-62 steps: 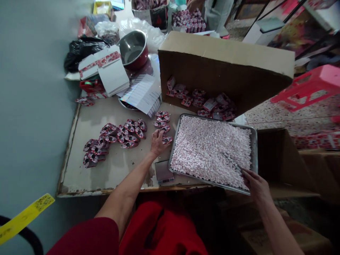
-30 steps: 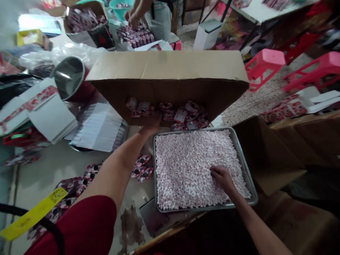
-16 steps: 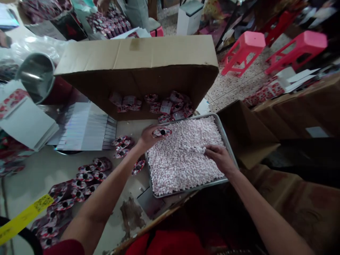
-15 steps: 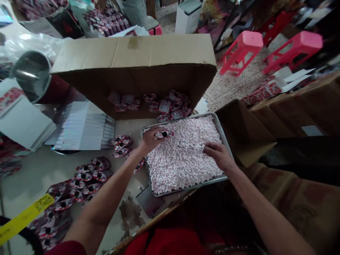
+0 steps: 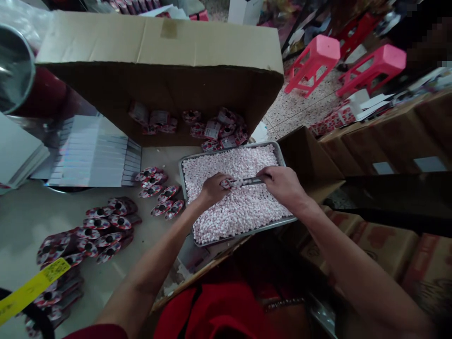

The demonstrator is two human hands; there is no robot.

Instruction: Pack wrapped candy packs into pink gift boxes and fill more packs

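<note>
My left hand (image 5: 213, 189) is closed around a small red-and-white packet (image 5: 226, 184) above the metal tray (image 5: 182, 175). Several white and pale pink pellets (image 5: 229, 219) fill that tray as a thick layer. Between thumb and fingers, my right hand (image 5: 283, 184) grips a narrow grey metal scoop (image 5: 252, 181) with pellets on it. The scoop's tip meets the opening of the packet; whether it goes inside is hard to see. Left of the tray, several similar packets (image 5: 164, 193) stand with their openings up, some showing white pellets.
Behind the tray, a cardboard box (image 5: 162, 42) on its side holds several packets (image 5: 226, 129). More packets (image 5: 102, 226) stand at left, near stacked white cartons (image 5: 93, 150) and a metal bucket (image 5: 17, 70). Pink stools (image 5: 326, 47) and brown boxes (image 5: 391, 136) are at right.
My right hand has come up from the pellets with the scoop and moved left to the packet. The packet in my left hand has tilted towards the scoop. The view has shifted.
</note>
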